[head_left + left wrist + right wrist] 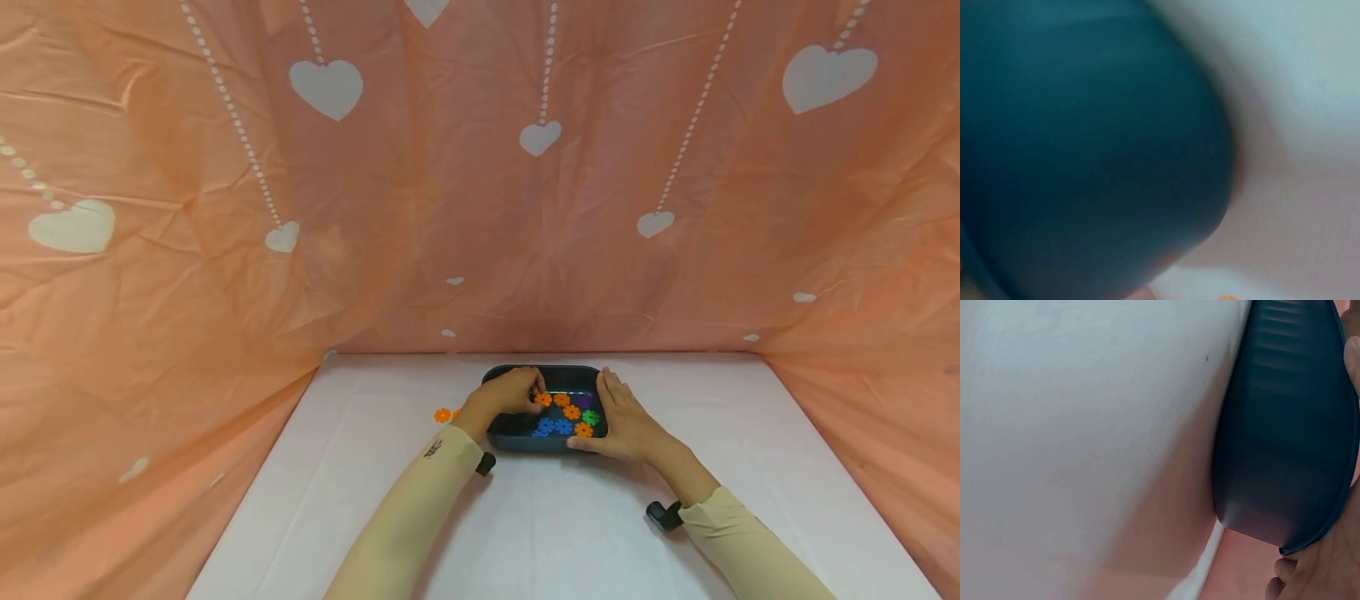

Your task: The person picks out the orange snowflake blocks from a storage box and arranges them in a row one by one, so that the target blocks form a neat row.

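Observation:
A dark blue-green tray [517,444] stands on the white table and holds several flower-shaped plastic pieces, among them blue pieces [562,427], a green piece [591,417] and a purple one [585,402]. My left hand [504,393] reaches over the tray's left side, its bent fingers and thumb pinching an orange flower-shaped piece [543,400] inside. At the right end, my right hand [633,425] holds the tray's corner, thumb on the near wall and fingers along the right rim. The tray's outer wall [1097,137] fills much of the left wrist view, hiding the left fingers.
Left of the tray, orange flower pieces [442,415] lie on the white table [375,483], partly covered by the left wrist. An orange cloth [480,208] with white hearts hangs behind and along both sides of the table.

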Available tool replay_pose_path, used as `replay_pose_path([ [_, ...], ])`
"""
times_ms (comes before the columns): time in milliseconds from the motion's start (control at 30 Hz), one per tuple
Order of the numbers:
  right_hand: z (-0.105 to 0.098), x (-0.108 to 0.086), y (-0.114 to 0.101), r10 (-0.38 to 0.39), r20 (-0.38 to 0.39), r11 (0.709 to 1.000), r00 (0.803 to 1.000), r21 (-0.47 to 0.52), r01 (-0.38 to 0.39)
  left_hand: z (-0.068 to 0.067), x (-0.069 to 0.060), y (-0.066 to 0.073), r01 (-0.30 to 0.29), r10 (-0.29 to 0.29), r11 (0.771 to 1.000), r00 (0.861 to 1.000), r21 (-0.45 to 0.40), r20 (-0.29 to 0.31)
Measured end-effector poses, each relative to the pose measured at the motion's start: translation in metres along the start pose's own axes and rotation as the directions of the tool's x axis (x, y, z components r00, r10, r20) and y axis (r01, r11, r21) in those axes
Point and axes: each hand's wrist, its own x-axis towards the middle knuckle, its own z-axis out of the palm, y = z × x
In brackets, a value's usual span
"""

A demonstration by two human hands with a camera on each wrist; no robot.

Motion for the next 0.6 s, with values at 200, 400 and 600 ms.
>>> replay_pose_path([
  [200, 0.0, 0.0, 0.0, 0.003, 0.007, 1.0, 1.0, -0.002, -0.003, -0.006, -0.008, 0.0, -0.018, 0.017, 0.999, 1.0, -0.039, -0.022],
  [400, 0.0, 0.001, -0.001, 0.003, 0.011, 1.0, 1.0, -0.001, -0.003, -0.015, -0.016, -0.005, -0.033, 0.026, 0.992, 0.998, -0.118, -0.058],
  [600, -0.001, 0.0, -0.002, 0.014, 0.02, 1.0, 1.0, 0.003, -0.014, -0.024, -0.028, -0.015, -0.044, 0.029, 0.986, 0.995, -0.16, -0.096],
])
